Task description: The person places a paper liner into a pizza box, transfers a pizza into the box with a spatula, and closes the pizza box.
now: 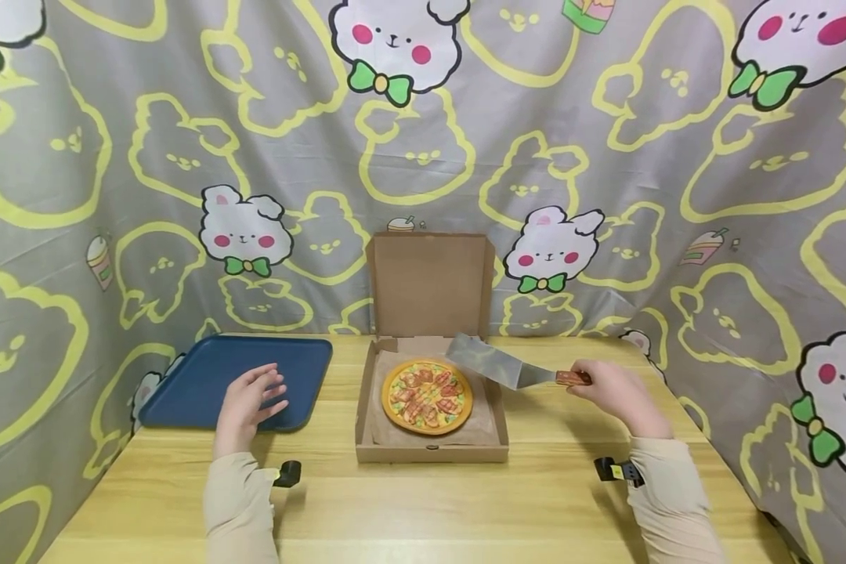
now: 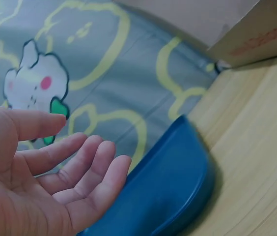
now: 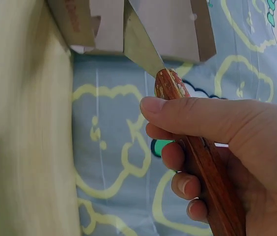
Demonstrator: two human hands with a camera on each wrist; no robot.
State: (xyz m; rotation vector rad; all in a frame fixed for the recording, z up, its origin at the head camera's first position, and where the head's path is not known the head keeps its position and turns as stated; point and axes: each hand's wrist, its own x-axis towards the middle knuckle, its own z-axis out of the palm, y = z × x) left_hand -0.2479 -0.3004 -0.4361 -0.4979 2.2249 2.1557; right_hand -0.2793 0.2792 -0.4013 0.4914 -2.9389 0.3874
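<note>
The person's left hand, fingers loosely bent and slightly apart, is near a blue tray. The right hand grips the handle of a metal spatula, its blade above the right rear of a cardboard box. A pizza lies inside, before the upright lid; a patterned curtain hangs behind.

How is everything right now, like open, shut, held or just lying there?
Pizza box: open, lid standing up.
Pizza: round, lying in the box.
Spatula: held up, blade over the box's right edge.
Blue tray: lying on the table.
Left grip: relaxed, holding nothing.
Right grip: curled round the spatula's handle.
Cloth: hanging, creased.
</note>
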